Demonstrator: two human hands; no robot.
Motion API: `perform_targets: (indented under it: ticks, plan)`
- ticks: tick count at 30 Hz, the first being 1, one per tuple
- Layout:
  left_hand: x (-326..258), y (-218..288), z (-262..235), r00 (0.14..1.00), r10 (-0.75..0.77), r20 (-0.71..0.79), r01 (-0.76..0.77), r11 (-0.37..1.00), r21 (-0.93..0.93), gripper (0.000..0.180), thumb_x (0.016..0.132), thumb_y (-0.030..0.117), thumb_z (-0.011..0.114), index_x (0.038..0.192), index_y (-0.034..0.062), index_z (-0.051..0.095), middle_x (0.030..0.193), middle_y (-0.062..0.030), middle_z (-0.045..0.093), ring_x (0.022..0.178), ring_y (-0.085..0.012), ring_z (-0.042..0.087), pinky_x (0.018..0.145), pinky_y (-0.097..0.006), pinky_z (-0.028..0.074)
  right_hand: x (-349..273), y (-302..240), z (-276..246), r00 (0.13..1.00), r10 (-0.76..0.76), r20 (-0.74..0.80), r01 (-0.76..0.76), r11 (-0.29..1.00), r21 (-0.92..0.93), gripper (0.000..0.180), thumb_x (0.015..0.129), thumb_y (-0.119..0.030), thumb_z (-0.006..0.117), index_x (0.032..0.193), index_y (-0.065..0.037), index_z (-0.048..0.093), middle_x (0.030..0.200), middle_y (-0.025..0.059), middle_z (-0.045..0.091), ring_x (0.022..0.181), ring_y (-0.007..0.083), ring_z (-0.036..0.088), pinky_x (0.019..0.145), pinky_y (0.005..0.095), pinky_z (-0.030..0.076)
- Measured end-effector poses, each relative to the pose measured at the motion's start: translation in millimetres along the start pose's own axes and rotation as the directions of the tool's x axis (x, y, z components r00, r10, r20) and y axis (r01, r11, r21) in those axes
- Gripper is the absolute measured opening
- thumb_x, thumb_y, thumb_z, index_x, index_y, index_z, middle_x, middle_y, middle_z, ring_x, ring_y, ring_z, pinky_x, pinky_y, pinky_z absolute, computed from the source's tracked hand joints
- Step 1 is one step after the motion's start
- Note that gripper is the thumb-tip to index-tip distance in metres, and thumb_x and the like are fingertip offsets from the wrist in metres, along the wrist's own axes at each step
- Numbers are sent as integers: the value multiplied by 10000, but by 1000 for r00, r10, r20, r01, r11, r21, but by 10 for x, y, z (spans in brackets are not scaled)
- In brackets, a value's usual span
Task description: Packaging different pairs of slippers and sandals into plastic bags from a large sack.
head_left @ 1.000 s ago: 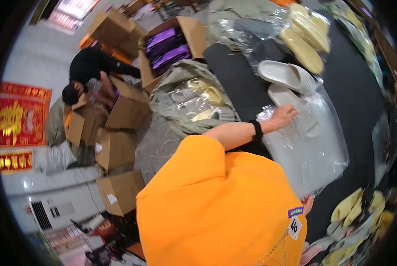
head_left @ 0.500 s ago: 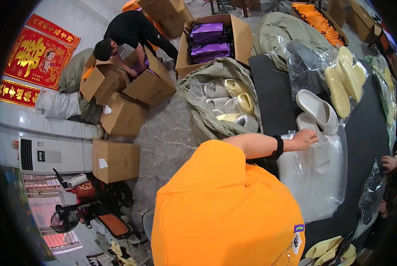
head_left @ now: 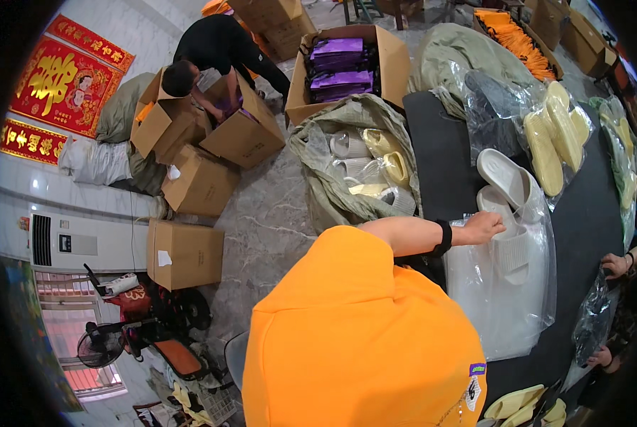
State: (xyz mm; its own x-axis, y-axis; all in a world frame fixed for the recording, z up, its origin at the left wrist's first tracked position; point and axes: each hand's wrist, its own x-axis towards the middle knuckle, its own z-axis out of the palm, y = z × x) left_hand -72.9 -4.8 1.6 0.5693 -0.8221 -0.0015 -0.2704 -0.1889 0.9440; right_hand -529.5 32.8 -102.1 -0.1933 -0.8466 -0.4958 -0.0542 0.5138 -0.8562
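Observation:
A pair of pale grey slide slippers lies on the black table to my right. The upper slipper (head_left: 500,175) slants above the lower slipper (head_left: 512,252). A clear plastic bag (head_left: 542,285) covers the lower slipper's strap end and part of the upper one. My left hand (head_left: 483,227), with a black band at the wrist, is closed at the bag's mouth over the lower slipper and seems to pinch the film. Beneath the slippers lie flat clear bags (head_left: 486,313). My right hand is not visible; my orange top fills the lower middle.
Bagged yellow slippers (head_left: 562,139) and a bagged dark slipper (head_left: 491,107) lie farther up the black table (head_left: 436,160). A sack (head_left: 311,153) of bagged slippers stands beside it. At right, a co-worker's hands hold a bagged dark slipper (head_left: 593,324). Another person bends over cartons (head_left: 243,139).
My left hand has shifted slightly left, still closed near the lower slipper. The co-worker's hands at right have taken hold of the bagged dark slipper.

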Motion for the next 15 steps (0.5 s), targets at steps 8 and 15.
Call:
perform_targets:
  ticks: [8,15]
  plan:
    - [-49,-18,16,992,-64,110,58,997,58,291,805,303,553,827,13,569,773,-190,605,733,-341,584,631,-410,439,78,10,-59,999,-33,-37,31,999,-32,373,814,-98,612,1144,-94,437,935,69,490,740,129,502,600,252,461]
    - [-135,-64,18,979,-133,153,126,991,51,345,800,310,557,925,-11,551,873,-208,619,821,-361,589,714,-413,451,213,143,-209,984,-122,-131,106,987,-119,431,798,-68,628,1177,-99,425,987,86,499,774,139,519,621,256,477]
